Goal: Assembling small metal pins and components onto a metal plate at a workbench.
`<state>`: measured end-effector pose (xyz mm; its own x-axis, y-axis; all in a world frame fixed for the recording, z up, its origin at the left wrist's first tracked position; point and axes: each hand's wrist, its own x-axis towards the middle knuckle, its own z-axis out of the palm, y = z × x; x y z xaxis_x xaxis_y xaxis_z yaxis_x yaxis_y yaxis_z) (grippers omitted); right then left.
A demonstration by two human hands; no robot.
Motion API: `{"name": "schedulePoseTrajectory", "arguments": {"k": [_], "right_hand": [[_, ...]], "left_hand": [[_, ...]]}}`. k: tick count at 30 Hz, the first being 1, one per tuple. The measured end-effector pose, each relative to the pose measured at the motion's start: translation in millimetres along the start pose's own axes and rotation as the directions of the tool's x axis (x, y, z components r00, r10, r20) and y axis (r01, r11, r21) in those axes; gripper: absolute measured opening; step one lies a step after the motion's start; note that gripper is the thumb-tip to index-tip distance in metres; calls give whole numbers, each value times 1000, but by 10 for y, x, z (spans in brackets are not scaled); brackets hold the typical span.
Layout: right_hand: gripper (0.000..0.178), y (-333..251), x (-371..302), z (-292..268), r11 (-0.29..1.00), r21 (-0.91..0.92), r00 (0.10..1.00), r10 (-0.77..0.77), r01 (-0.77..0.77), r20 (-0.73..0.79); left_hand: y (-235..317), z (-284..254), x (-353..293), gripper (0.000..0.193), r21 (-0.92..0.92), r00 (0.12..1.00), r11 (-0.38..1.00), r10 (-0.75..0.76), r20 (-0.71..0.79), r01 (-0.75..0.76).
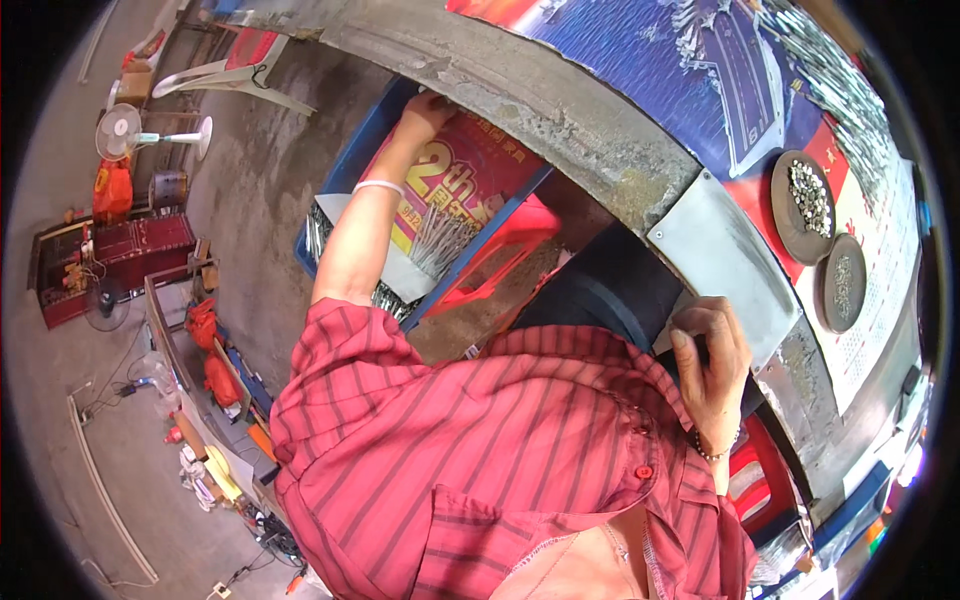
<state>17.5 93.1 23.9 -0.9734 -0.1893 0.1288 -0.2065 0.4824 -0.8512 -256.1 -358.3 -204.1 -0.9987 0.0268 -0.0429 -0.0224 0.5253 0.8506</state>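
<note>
My left hand [428,112] reaches to the far end of a blue crate [346,160], close under the bench edge; its fingers are hidden. Inside the crate lie a red and yellow printed sheet [505,150] and bundles of thin metal rods [445,240]. At the bench's near edge, my right hand [712,365] is closed, with curled fingers and the thumb against them. Whatever it holds, if anything, is hidden. Beside it, a grey metal plate [728,265] is fixed to the bench edge.
On the bench, two brown dishes [797,245] [843,310] hold small metal pieces. Many thin rods [840,100] lie at the far right. A red plastic stool [500,265] stands beside the crate. Fans [122,130] and a dark red box [130,255] are at the left.
</note>
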Motion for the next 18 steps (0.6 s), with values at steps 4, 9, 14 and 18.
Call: {"name": "schedulePoseTrajectory", "arguments": {"k": [4, 9, 14, 18], "right_hand": [[12, 54, -25, -8, 997, -33, 998, 65, -65, 7], [12, 49, -30, -43, 999, -22, 999, 39, -38, 34], [13, 61, -47, -110, 999, -16, 999, 46, -46, 18], [14, 99, -60, -223, 999, -13, 999, -33, 33, -11]], "left_hand": [[1061, 268, -297, 34, -345, 919, 852, -364, 150, 393], [1098, -65, -374, 27, -213, 894, 871, -411, 179, 443], [1447, -253, -616, 30, -209, 936, 913, -347, 56, 351], [1800, -406, -872, 28, -167, 978, 983, -102, -183, 71]]}}
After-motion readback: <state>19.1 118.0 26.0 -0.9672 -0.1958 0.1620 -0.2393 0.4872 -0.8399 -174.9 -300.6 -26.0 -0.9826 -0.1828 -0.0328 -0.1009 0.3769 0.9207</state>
